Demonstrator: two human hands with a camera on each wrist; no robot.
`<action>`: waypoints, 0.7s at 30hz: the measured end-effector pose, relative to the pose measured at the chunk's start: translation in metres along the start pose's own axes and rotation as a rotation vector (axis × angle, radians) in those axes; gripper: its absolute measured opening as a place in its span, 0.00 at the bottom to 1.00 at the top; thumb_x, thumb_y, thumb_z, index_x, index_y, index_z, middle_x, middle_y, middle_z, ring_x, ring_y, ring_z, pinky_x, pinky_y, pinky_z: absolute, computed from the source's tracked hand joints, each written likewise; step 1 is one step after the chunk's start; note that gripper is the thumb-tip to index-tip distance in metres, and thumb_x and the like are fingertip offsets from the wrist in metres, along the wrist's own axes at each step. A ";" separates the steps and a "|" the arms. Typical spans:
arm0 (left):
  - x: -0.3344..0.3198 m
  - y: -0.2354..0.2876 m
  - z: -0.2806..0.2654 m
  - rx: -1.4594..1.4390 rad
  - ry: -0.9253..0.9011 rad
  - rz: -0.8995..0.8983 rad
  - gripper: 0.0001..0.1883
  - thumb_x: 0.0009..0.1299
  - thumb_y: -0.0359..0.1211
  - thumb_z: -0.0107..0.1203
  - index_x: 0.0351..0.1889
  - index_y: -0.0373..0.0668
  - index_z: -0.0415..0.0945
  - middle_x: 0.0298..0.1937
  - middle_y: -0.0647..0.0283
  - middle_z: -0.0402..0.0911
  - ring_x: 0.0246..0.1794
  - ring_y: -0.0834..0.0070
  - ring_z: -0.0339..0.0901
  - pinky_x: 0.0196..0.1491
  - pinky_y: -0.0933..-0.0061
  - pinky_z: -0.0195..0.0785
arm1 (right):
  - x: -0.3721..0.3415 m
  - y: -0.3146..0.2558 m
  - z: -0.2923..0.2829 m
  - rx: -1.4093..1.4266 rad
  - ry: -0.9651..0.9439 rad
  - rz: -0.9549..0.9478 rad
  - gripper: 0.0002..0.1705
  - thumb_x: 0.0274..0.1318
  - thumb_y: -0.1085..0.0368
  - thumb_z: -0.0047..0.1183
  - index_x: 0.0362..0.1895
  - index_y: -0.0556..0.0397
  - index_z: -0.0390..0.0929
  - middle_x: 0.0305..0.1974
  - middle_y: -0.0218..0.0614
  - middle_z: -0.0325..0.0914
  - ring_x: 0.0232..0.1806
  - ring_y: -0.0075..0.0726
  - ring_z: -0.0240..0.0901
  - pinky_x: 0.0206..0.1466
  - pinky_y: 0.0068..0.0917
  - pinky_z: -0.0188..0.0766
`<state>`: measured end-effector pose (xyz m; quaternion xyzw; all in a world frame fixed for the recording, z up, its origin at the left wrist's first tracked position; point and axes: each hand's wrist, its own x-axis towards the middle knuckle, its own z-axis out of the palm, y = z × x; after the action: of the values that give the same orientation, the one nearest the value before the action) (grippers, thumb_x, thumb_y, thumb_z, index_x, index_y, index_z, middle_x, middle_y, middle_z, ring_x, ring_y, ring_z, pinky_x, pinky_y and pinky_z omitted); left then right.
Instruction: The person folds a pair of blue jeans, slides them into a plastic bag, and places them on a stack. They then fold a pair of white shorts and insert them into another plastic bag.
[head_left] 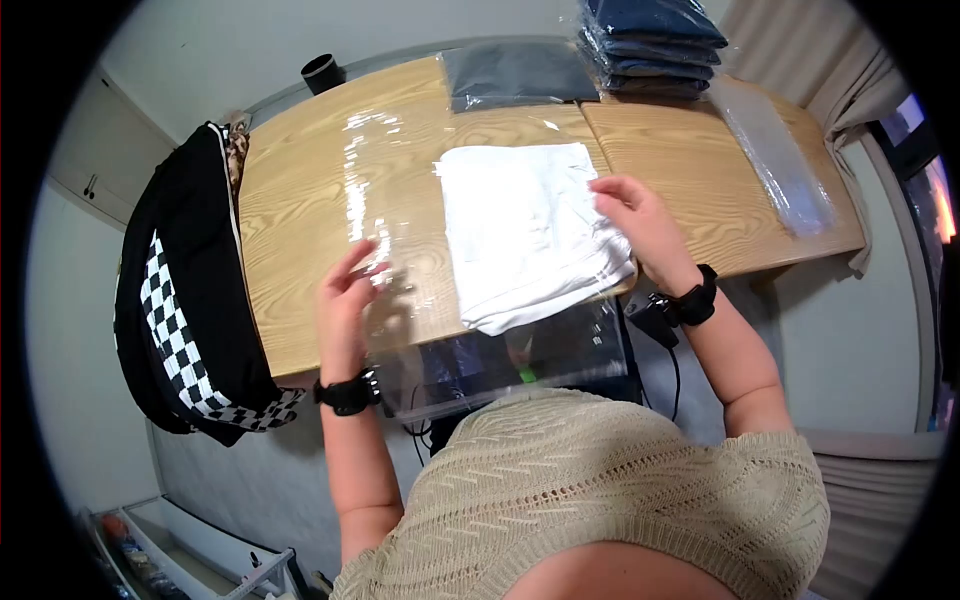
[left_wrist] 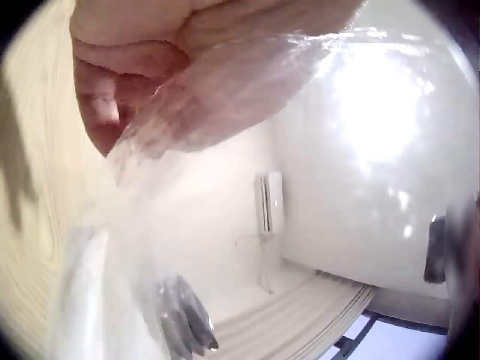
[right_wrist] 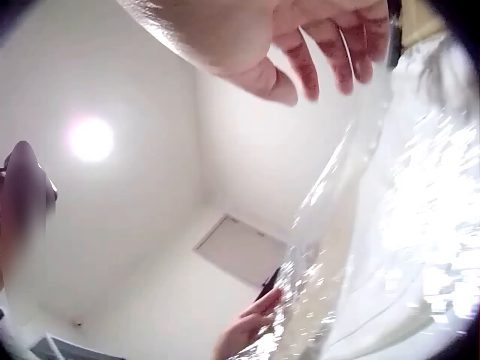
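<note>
A folded white garment (head_left: 530, 225) lies on the wooden table, with clear plastic film (head_left: 365, 170) to its left. My left hand (head_left: 347, 310) is over the film with bent fingers. In the left wrist view, film (left_wrist: 217, 97) runs across the left hand (left_wrist: 150, 67), whose curled fingers hold it. My right hand (head_left: 650, 225) is at the garment's right edge, its fingers loosely bent. The right wrist view shows that hand (right_wrist: 300, 45) with fingers spread, above raised film (right_wrist: 322, 195) and the white cloth (right_wrist: 435, 202); nothing is gripped there.
Packed dark garments (head_left: 650, 50) are stacked at the back, beside a flat grey packet (head_left: 515, 72). More clear bags (head_left: 775, 160) lie at the right. Black clothing with a checkered panel (head_left: 190, 300) covers the left edge. A black cup (head_left: 321, 74) stands behind; a clear sheet (head_left: 500, 355) hangs at the front.
</note>
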<state>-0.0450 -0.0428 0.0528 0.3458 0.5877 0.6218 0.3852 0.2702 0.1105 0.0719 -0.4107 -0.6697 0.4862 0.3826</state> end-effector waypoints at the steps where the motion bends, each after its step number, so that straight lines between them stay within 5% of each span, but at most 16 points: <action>1: 0.004 -0.011 -0.019 -0.028 0.029 0.010 0.27 0.61 0.21 0.46 0.62 0.31 0.67 0.60 0.56 0.73 0.54 0.71 0.75 0.42 0.83 0.65 | 0.002 0.011 -0.008 -0.005 0.005 -0.004 0.14 0.59 0.64 0.53 0.46 0.61 0.75 0.43 0.37 0.76 0.47 0.28 0.72 0.51 0.24 0.68; 3: 0.010 -0.022 -0.047 -0.051 0.136 0.028 0.27 0.62 0.20 0.47 0.62 0.32 0.67 0.62 0.58 0.72 0.48 0.76 0.76 0.39 0.84 0.64 | 0.006 0.031 -0.022 -0.081 0.200 0.139 0.20 0.57 0.62 0.56 0.49 0.63 0.71 0.43 0.39 0.75 0.45 0.28 0.70 0.50 0.23 0.68; 6: 0.017 -0.033 -0.071 -0.110 0.307 0.065 0.27 0.60 0.19 0.47 0.61 0.31 0.68 0.56 0.58 0.75 0.26 0.89 0.65 0.29 0.88 0.60 | 0.013 0.039 -0.025 -0.031 0.082 0.295 0.27 0.55 0.58 0.59 0.50 0.68 0.69 0.43 0.40 0.73 0.43 0.27 0.70 0.46 0.22 0.68; 8: 0.020 -0.038 -0.081 -0.106 0.347 0.073 0.26 0.61 0.19 0.46 0.61 0.31 0.68 0.55 0.59 0.76 0.26 0.89 0.65 0.28 0.88 0.60 | 0.027 0.053 -0.029 -0.161 -0.010 0.340 0.30 0.51 0.54 0.64 0.44 0.69 0.71 0.35 0.37 0.76 0.34 0.25 0.72 0.34 0.24 0.70; 11: 0.025 -0.049 -0.092 -0.135 0.404 0.067 0.25 0.63 0.19 0.45 0.61 0.34 0.68 0.52 0.61 0.77 0.27 0.89 0.67 0.29 0.89 0.61 | 0.043 0.030 -0.026 -0.094 -0.200 0.541 0.24 0.49 0.55 0.66 0.40 0.60 0.72 0.33 0.31 0.73 0.32 0.21 0.68 0.33 0.22 0.67; 13: 0.025 -0.050 -0.090 -0.119 0.473 0.052 0.25 0.64 0.19 0.46 0.62 0.35 0.68 0.52 0.62 0.77 0.31 0.89 0.71 0.31 0.89 0.63 | 0.054 0.027 -0.025 -0.159 -0.228 0.554 0.25 0.46 0.56 0.68 0.39 0.60 0.72 0.31 0.31 0.72 0.29 0.22 0.68 0.29 0.23 0.66; 14: 0.022 -0.051 -0.099 -0.020 0.394 -0.004 0.25 0.65 0.20 0.47 0.63 0.34 0.67 0.60 0.60 0.72 0.46 0.81 0.74 0.44 0.84 0.67 | 0.062 0.029 -0.027 -0.214 -0.292 0.602 0.25 0.47 0.57 0.67 0.41 0.61 0.72 0.32 0.32 0.75 0.30 0.24 0.70 0.31 0.23 0.68; 16: 0.023 -0.060 -0.104 -0.011 0.363 0.062 0.25 0.66 0.21 0.48 0.63 0.35 0.66 0.63 0.57 0.68 0.54 0.77 0.69 0.51 0.79 0.65 | 0.066 0.026 -0.025 -0.273 -0.365 0.650 0.25 0.47 0.59 0.67 0.44 0.62 0.72 0.33 0.34 0.77 0.32 0.25 0.72 0.33 0.24 0.70; 18: 0.010 -0.051 -0.092 0.186 0.366 0.234 0.26 0.67 0.26 0.52 0.64 0.40 0.66 0.71 0.49 0.56 0.71 0.62 0.55 0.67 0.63 0.52 | 0.059 0.024 -0.021 0.170 -0.433 0.654 0.28 0.52 0.63 0.61 0.55 0.64 0.68 0.44 0.43 0.79 0.41 0.35 0.78 0.43 0.31 0.76; 19: -0.001 -0.042 -0.085 0.186 0.370 0.233 0.26 0.67 0.26 0.52 0.64 0.40 0.66 0.71 0.49 0.56 0.71 0.62 0.55 0.67 0.63 0.52 | 0.057 0.026 -0.022 0.169 -0.437 0.656 0.28 0.52 0.63 0.61 0.55 0.64 0.68 0.44 0.43 0.79 0.41 0.35 0.78 0.43 0.31 0.76; 21: -0.025 -0.030 -0.075 0.926 0.018 0.457 0.27 0.66 0.29 0.55 0.64 0.42 0.66 0.71 0.45 0.57 0.71 0.54 0.54 0.68 0.57 0.51 | 0.051 0.033 -0.031 0.674 -0.435 0.764 0.24 0.58 0.68 0.52 0.57 0.66 0.66 0.50 0.49 0.77 0.47 0.42 0.79 0.50 0.37 0.79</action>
<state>-0.0972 -0.0996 0.0178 0.5943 0.7141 0.3676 0.0411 0.2853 0.1739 0.0528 -0.3691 -0.3440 0.8516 0.1422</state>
